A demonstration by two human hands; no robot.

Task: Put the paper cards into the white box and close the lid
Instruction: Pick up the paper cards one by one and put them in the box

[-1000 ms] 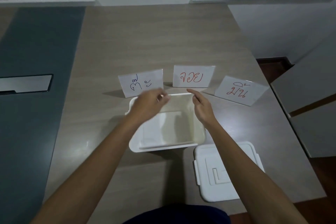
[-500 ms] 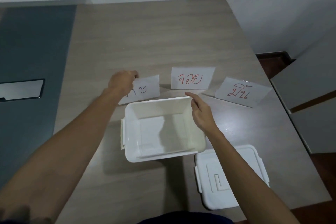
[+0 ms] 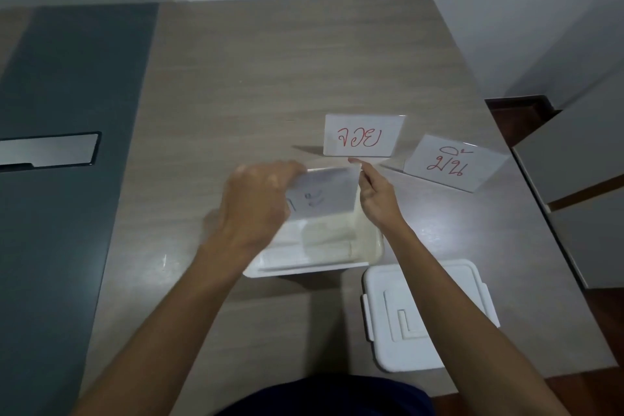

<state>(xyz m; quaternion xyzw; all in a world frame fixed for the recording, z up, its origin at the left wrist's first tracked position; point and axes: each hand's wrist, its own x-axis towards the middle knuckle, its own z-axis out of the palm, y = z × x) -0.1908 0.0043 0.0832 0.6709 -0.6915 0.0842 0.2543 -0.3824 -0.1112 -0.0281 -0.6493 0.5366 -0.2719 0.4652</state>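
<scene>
Paper cards: nearest, the lid [image 3: 429,314] lies off beside the white box [image 3: 366,246]. Over the box, the left hand [image 3: 256,199] grips a blue-inked card [image 3: 324,194] (blurred); the right hand [image 3: 378,196] pinches its edge. Beyond stand two red-lettered cards [image 3: 361,137] on the table [image 3: 270,78].

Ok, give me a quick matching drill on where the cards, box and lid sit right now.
Things:
1. blue-ink card
2. red-ink card
3. white box
4. lid

Places:
A. flat on the table, nearest the person, on the right
B. open, under both hands
C. in the left hand over the box
D. standing on the table beyond the box

Pairs: 1-C, 2-D, 3-B, 4-A
</scene>
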